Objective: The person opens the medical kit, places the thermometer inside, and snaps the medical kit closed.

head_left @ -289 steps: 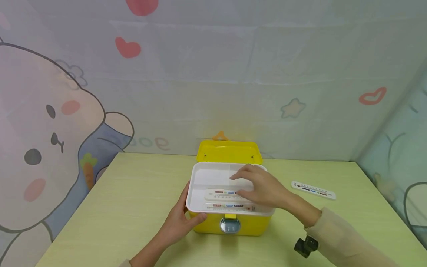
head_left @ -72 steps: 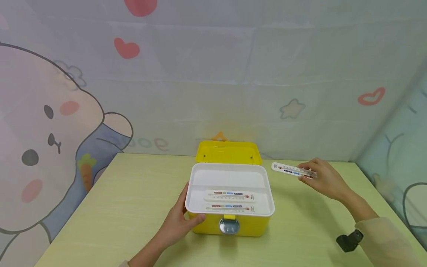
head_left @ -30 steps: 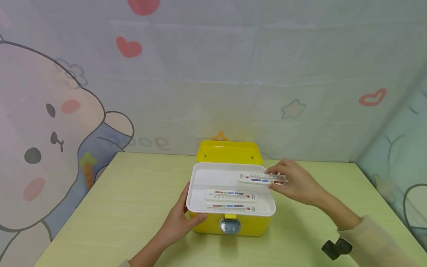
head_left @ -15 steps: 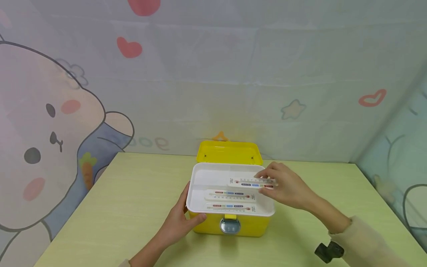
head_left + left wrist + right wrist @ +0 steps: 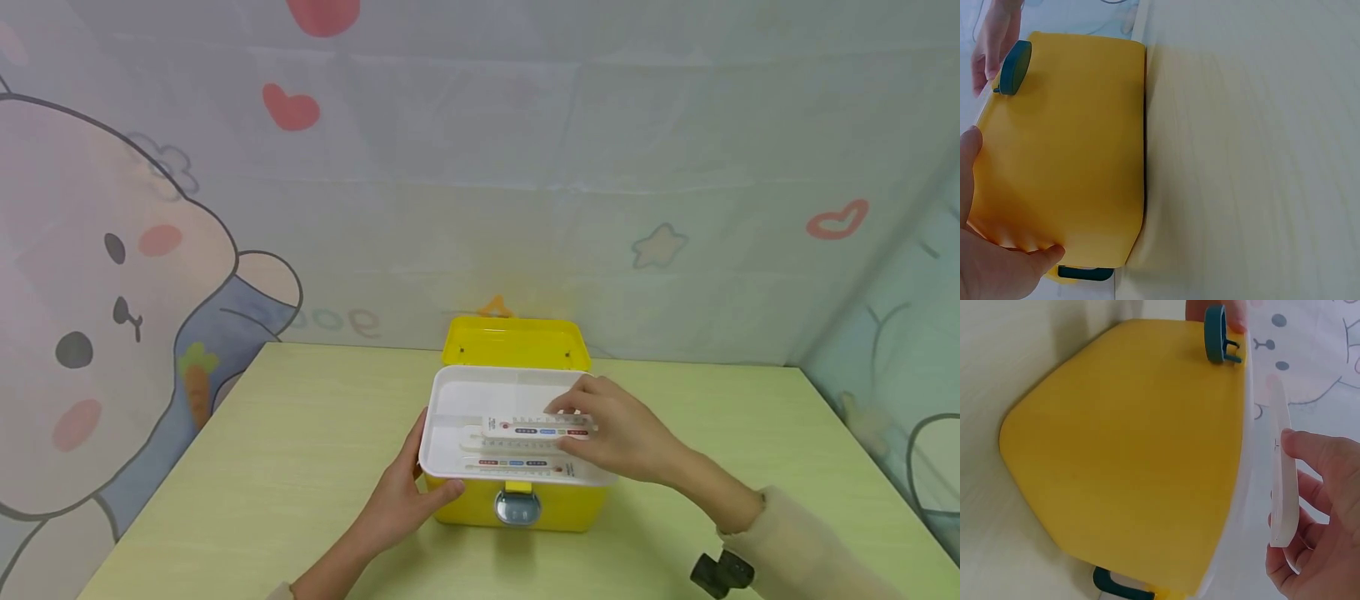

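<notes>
A yellow storage box (image 5: pixel 562 510) stands with its lid (image 5: pixel 517 343) raised and a white tray (image 5: pixel 472 387) at its top. My left hand (image 5: pixel 401 500) grips the box's left front corner, thumb on the front and fingers along the side. My right hand (image 5: pixel 626 435) pinches one end of a flat white thermometer (image 5: pixel 525 430) above the tray; in the right wrist view, this thermometer (image 5: pixel 1285 481) is between thumb and fingers, clear of the rim. It partly covers a second thermometer (image 5: pixel 472 442) lying in the tray. A third thermometer (image 5: pixel 517 467) lies along the front wall.
The box rests on a pale wooden table (image 5: pixel 300 467), near its back edge. A cartoon-printed cloth (image 5: pixel 480 183) hangs close behind. A grey clasp (image 5: pixel 517 507) sticks out at the box's front, and a dark handle (image 5: pixel 1085 273) shows behind it in the left wrist view.
The thermometer once lying on the table to the right was picked up by my right hand and carried left over the tray, lately forward and lower. My left hand keeps its place.
</notes>
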### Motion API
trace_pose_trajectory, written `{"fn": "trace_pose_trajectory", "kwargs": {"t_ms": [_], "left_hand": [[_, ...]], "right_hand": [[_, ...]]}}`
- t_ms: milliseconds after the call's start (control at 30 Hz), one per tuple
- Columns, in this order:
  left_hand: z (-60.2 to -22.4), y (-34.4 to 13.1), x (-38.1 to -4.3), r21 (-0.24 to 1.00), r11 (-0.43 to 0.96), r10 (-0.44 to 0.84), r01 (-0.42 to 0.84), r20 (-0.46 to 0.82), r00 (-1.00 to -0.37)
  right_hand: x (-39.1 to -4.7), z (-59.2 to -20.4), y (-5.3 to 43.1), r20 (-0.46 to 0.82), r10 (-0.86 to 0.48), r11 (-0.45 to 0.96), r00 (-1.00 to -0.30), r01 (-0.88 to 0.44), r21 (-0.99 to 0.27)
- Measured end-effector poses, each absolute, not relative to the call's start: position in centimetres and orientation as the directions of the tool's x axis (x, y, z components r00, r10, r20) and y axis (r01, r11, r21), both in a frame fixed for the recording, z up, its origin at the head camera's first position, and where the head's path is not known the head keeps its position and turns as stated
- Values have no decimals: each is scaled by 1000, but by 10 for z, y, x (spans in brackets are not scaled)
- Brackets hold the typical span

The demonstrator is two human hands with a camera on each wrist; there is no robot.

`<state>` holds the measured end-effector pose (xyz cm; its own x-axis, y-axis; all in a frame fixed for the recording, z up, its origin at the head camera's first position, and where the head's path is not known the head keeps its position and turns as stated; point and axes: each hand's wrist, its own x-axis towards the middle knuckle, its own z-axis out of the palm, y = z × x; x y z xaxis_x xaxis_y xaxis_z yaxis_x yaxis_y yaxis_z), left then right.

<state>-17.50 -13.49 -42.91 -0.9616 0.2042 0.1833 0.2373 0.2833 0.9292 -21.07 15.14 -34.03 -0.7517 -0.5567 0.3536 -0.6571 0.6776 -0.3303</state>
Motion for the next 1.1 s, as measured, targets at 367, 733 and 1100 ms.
{"fn": "trace_pose_trajectory", "kwargs": {"t_ms": [367, 733, 1100], "left_hand": [[-429, -136, -176, 930, 274, 213, 244, 189, -959], [-430, -136, -176, 935, 269, 207, 232, 180, -962], [-429, -135, -175, 936, 271, 197, 226, 176, -964]], "right_hand": [[-207, -341, 134, 326, -588, 678, -740, -671, -299], [-207, -349, 124, 338, -608, 661, -718, -694, -285], [-208, -351, 120, 321, -617, 662, -719, -694, -282]]}}
